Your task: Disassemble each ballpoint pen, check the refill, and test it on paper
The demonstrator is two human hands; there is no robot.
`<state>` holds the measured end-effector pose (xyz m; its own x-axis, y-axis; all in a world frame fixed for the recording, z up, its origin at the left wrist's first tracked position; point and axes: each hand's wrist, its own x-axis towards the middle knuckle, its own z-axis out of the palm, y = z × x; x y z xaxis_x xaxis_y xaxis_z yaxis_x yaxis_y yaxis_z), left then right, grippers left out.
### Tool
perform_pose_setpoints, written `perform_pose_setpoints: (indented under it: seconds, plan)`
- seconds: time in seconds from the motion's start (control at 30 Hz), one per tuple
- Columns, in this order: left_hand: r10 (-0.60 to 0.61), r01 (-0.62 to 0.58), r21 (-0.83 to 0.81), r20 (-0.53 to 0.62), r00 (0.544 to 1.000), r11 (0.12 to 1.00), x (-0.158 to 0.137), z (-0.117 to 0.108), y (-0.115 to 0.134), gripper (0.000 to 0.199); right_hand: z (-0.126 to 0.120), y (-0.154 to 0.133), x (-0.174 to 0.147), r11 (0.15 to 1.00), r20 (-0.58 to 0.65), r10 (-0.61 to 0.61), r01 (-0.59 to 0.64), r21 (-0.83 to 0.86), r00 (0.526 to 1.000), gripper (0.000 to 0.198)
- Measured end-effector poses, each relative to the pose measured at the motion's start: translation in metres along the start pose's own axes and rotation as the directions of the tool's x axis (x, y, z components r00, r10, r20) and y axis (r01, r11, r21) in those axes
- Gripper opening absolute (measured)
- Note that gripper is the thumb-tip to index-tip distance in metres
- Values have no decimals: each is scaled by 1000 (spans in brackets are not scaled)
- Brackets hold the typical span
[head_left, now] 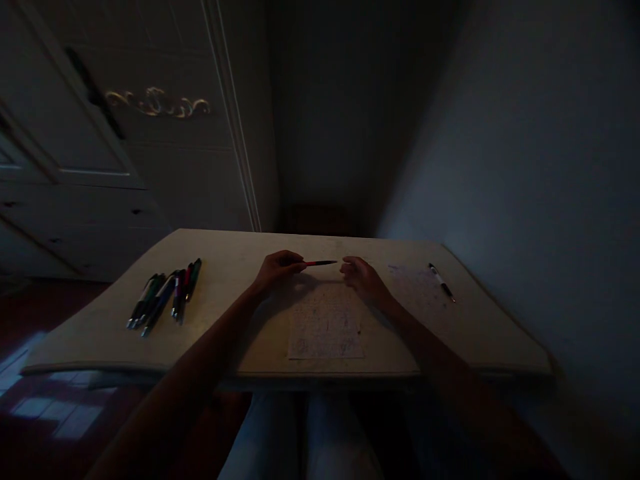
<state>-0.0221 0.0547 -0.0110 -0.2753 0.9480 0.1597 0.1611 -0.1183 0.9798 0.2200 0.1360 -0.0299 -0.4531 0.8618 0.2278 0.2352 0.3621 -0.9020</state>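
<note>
My left hand [280, 268] pinches one end of a slim red and black pen [320, 263], held level above the table with its dark, pointed end to the right. Just off that point is my right hand [361, 277], its fingers loosely curled and a little apart; I see nothing between them, though the light is dim. Below both hands lies a sheet of paper [326, 327] covered in handwriting and scribbles. A small dark mark or piece, too small to name, shows near its right edge.
Several pens [160, 297] lie in a loose group on the left of the pale table [225, 347]. A white and black pen [442, 283] rests at the right, beside a scribbled area [417, 287]. A cabinet [200, 167] stands left; a wall [525, 167] borders the right.
</note>
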Motion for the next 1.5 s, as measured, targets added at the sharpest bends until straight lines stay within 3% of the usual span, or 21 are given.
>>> perform_pose_setpoints:
  seconds: [0.1,0.17,0.3,0.43,0.57,0.73,0.97,1.27,1.5]
  plan:
    - [20,-19,-18,24,1000,1000,13,-3,-2,41,15,-7,25,995,96,33,-24,-92,995,57]
    - [19,-20,3,33,999,1000,19,-10,-3,39,23,-14,36,991,89,19,-7,-130,996,63]
    - [-16,9,65,118,993,998,21,-21,-2,36,36,-17,45,1000,55,4,-5,12,998,61]
    - [14,-68,211,245,970,975,16,-22,2,34,40,-12,42,984,52,99,-106,144,994,56]
    - [51,-143,310,288,956,940,11,-17,4,40,39,-14,32,979,40,107,-112,170,993,52]
    - [107,-182,289,258,960,940,12,-12,-4,42,38,-19,24,979,-60,32,-20,203,998,53]
    - [112,-134,265,96,989,955,21,-15,-15,37,31,-9,32,977,-153,6,27,213,988,54]
    - [102,-108,382,36,994,918,15,-18,-7,36,25,-9,36,982,-32,-64,69,177,997,62]
    - [135,-163,461,95,986,872,13,-25,-6,39,26,-10,30,984,68,-67,54,171,995,63]
